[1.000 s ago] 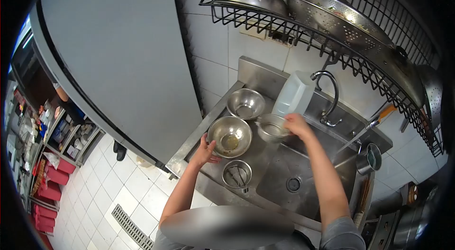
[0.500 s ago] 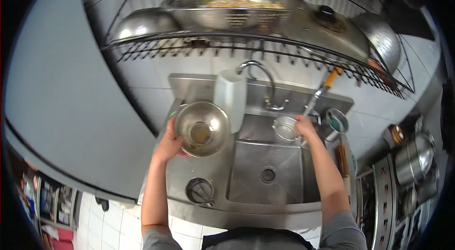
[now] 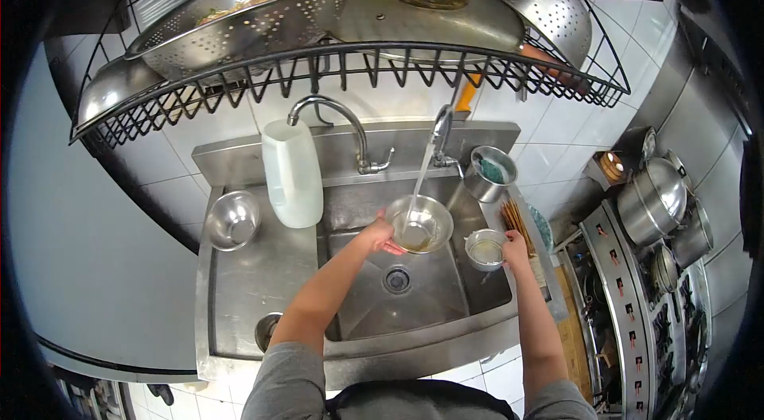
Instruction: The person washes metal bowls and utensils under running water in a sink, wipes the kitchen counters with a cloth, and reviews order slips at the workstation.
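Steel is everywhere at this sink, and the left hand is gripping the near rim of a steel bowl, fingers curled under it and thumb over the edge, forearm stretching forward and slightly rightward from the body. The bowl is sitting over the basin, tilted a little, right under a stream of water falling from a spout. The right hand is reaching out along the right side, fingers closing on the rim of a small steel cup held just over the basin's right edge. Half a second earlier the left hand was holding the bowl over the left counter beside the white plastic jug, and the right hand was holding the cup farther back by the tap. Another steel bowl is resting on the left counter, well apart from both hands.
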Demonstrator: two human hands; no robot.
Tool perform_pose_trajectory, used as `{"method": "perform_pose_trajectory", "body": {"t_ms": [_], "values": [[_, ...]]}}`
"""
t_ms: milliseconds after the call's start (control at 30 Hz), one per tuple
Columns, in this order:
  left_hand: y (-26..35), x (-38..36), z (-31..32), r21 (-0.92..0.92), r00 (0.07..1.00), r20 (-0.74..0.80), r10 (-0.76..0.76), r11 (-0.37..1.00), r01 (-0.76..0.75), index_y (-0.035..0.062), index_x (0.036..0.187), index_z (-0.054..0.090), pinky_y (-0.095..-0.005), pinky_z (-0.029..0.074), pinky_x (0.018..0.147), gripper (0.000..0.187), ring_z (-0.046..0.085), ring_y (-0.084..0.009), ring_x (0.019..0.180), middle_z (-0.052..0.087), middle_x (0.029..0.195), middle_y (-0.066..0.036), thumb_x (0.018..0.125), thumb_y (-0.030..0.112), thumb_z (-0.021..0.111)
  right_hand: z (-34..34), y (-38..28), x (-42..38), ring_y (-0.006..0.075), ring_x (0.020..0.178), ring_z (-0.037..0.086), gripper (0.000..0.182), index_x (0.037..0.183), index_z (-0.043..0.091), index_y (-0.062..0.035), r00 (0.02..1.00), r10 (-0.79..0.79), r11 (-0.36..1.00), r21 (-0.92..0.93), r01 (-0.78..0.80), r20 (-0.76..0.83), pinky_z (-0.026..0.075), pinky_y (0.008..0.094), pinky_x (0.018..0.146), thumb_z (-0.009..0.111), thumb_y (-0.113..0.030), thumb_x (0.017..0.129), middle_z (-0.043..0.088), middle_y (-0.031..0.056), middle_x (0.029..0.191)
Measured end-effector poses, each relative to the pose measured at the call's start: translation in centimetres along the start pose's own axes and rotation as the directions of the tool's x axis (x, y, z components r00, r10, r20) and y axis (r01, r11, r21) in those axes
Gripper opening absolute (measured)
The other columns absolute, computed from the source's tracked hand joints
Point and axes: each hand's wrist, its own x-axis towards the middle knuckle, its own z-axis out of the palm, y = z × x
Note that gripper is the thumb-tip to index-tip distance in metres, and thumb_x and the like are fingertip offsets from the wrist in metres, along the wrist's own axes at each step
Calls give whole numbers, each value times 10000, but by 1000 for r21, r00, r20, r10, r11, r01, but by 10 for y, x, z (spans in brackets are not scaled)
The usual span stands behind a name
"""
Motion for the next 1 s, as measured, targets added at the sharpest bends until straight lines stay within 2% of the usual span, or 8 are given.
{"method": "perform_pose_trajectory", "body": {"t_ms": [233,333,600,700,800,900,967,1000], "values": [[5,-4,1,761,784,1,621,509,-404,248,1418,124,-428,556,712,801,626,-426,862,376,1328,-271,764,-97,434,2,32,5,263,726,633,336,1021,611,2,996,-83,997,4,83,20,493,342,588,507,-28,704,629,155,853],[14,-31,-4,949,614,188,767,20,-316,258,1420,170,-424,535,731,822,614,-418,894,287,1392,-270,743,-100,470,19,-3,-20,237,719,626,291,963,624,10,996,6,997,81,-13,88,475,329,665,497,-3,702,628,141,800],[36,-158,-39,911,680,243,691,-403,84,290,1426,186,-335,546,521,850,614,-245,549,148,1451,-266,729,-54,529,131,-22,2,214,816,596,314,959,629,12,905,-263,962,163,219,335,453,305,757,444,74,714,642,132,863],[27,-215,-71,982,529,155,835,-187,8,263,1380,277,-405,551,579,744,632,-321,607,143,1472,-211,742,-47,504,170,-66,-5,208,836,592,346,1005,624,6,888,-220,967,212,143,403,453,307,763,438,72,721,645,127,895],[-1,-266,-103,988,313,-133,940,149,-28,157,1285,376,-473,536,750,595,515,-435,1086,190,1466,-170,744,-78,454,199,-104,2,247,947,604,410,1101,609,1,854,-281,949,256,182,437,447,315,816,436,49,732,642,164,1016],[-29,-280,-152,979,-104,-199,974,195,-53,69,1341,278,-429,310,1055,688,320,-410,1285,294,1392,-245,705,-157,413,224,-124,29,270,992,602,452,1182,569,-9,845,-309,948,213,236,436,445,321,830,441,1,749,630,176,1070],[-33,-285,-162,906,-180,-422,889,421,-43,13,1385,188,-401,367,1010,704,416,-363,1224,373,1313,-256,731,-135,402,221,-144,21,246,883,608,455,1198,554,-31,884,-276,951,244,192,377,462,331,725,443,-30,758,636,154,1004],[-30,-285,-165,676,-41,-707,706,658,-332,9,1395,134,-387,485,868,669,475,-377,1159,401,1279,-256,785,-114,377,202,-165,0,230,816,605,454,1204,548,-43,902,-245,961,213,177,356,469,339,653,445,-46,762,636,140,964]]}}
